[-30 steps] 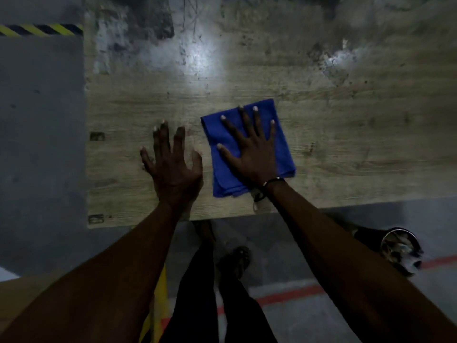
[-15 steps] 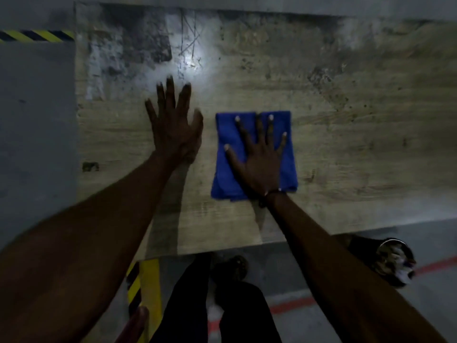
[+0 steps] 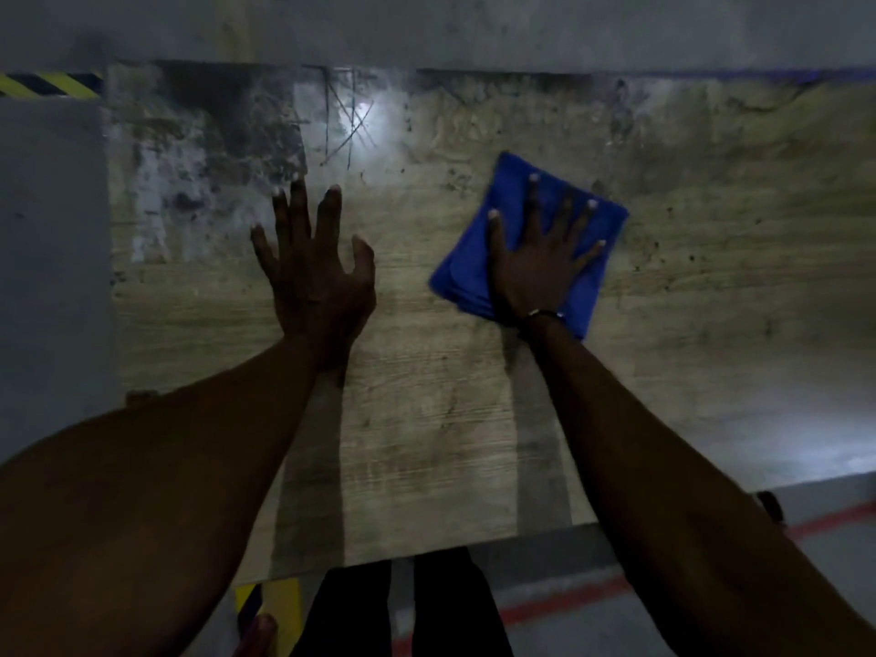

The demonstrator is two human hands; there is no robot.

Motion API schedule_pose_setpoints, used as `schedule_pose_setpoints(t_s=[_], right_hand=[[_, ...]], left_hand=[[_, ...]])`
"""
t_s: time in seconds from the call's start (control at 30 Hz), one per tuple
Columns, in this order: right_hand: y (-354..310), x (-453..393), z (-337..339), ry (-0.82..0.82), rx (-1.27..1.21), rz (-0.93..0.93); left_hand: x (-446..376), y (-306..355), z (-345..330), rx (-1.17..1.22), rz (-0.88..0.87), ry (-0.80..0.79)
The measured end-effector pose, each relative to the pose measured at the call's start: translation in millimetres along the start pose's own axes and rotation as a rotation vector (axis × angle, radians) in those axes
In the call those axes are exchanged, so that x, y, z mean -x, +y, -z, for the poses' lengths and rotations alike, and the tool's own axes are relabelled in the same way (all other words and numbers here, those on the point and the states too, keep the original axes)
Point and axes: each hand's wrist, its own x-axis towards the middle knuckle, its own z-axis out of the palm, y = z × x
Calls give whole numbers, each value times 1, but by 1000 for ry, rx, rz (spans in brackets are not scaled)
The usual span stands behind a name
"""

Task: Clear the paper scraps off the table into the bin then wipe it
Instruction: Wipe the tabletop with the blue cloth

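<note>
Blue cloth (image 3: 526, 239) lies flat under my right hand (image 3: 535, 272), fingers splayed; at nine o'clock, my left hand (image 3: 317, 282) presses the counter (image 3: 426, 419), fingers spread, empty.

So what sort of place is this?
Probably a workshop or warehouse floor: yellow-black hazard tape, a red line on grey concrete floor, and a worn, stained table being wiped.
</note>
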Motion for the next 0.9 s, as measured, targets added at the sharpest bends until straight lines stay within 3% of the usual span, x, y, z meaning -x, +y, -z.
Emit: schedule_pose_setpoints(t_s=[0.13, 0.2, 0.37, 0.53, 0.67, 0.77, 0.83, 0.9], right_hand=[[-37, 38, -3, -97, 15, 448], [-21, 37, 3, -146, 4, 550], [40, -30, 16, -103, 56, 303], [-15, -95, 2, -46, 6, 131], [-92, -81, -18, -72, -42, 413], [-103, -41, -17, -140, -34, 653], [-69, -37, -12, -156, -34, 653], [-25, -56, -3, -113, 4, 537]], left_hand=[[-4, 4, 6, 12, 19, -19], [-5, 6, 8, 8, 35, -21], [-7, 10, 12, 48, 59, -12], [-8, 10, 15, 17, 54, -42], [-8, 8, 12, -18, 45, -62], [-9, 5, 10, -36, 40, -59], [-10, 4, 9, -39, 55, -74], [-10, 5, 9, -27, 62, -72]])
